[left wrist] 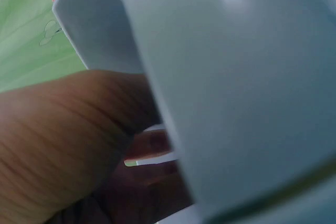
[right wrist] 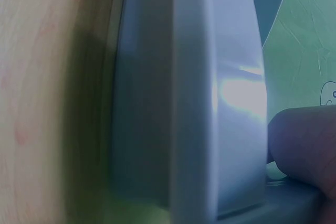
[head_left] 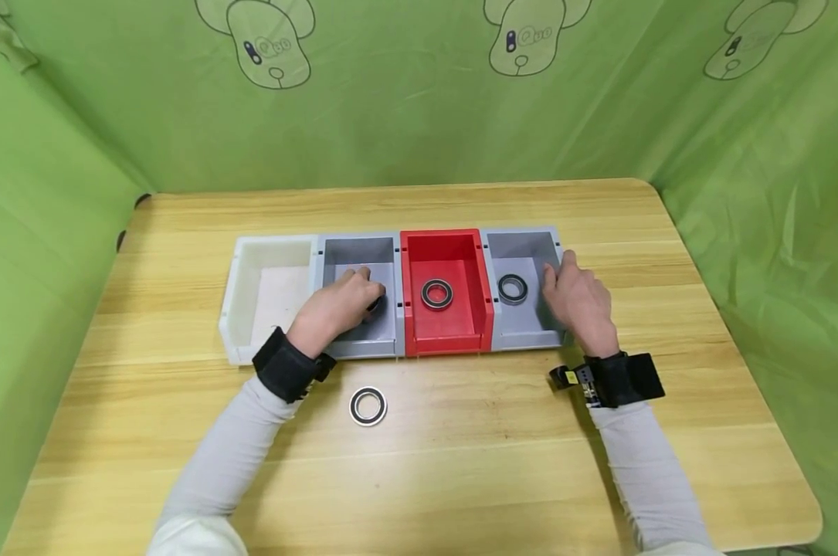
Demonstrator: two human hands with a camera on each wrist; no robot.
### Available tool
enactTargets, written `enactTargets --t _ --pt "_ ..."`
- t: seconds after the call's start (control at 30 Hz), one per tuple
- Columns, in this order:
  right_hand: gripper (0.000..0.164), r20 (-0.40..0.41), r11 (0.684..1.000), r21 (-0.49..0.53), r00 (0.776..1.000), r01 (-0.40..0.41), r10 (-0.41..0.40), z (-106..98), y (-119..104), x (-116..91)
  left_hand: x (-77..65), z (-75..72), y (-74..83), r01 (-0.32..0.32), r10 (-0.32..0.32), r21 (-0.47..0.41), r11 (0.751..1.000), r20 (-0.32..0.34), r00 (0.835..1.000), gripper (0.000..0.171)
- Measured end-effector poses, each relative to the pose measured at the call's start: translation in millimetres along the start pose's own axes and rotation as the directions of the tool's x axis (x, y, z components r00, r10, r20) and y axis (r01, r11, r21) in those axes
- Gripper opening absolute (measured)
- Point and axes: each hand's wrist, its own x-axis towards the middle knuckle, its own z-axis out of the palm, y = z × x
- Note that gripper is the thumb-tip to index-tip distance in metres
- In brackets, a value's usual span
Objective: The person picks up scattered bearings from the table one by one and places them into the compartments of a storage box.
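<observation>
My left hand [head_left: 338, 305] reaches into the left grey bin [head_left: 359, 349], fingers curled down and gripping a ball bearing [head_left: 374, 304] mostly hidden beneath them. In the left wrist view a bin wall [left wrist: 236, 87] covers much of that hand [left wrist: 68, 135]. My right hand [head_left: 581, 301] holds the outer side wall of the right grey bin [head_left: 530, 337], thumb on the inner side. A black-sealed bearing [head_left: 513, 276] lies in that bin. Another bearing [head_left: 436, 306] is in the red bin [head_left: 449, 344] between the grey ones.
A white bin [head_left: 229, 309] stands at the left end of the joined row. One loose bearing [head_left: 368, 422] lies on the wooden table [head_left: 460, 463] in front of the bins. Green printed cloth [head_left: 405, 116] hangs behind and at both sides.
</observation>
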Motion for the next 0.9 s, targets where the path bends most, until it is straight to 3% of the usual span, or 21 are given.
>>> enactTargets --t 0.13,0.53,0.9 --pt "0.042 -0.003 1.000 0.005 1.000 0.003 -0.003 -0.1 0.4 -0.1 1.6 3.3 -0.4 0.026 -0.026 -0.001 1.000 0.019 0.999 0.017" --pt "0.042 -0.001 1.000 -0.001 1.000 -0.003 0.003 1.8 0.8 0.1 -3.0 1.2 0.6 0.014 -0.014 0.007 1.000 0.005 1.000 0.030" --pt "0.040 -0.018 1.000 0.011 1.000 0.015 -0.015 1.6 1.4 -1.7 -25.7 -20.8 3.1 -0.056 0.065 0.066 0.996 -0.142 0.988 0.018"
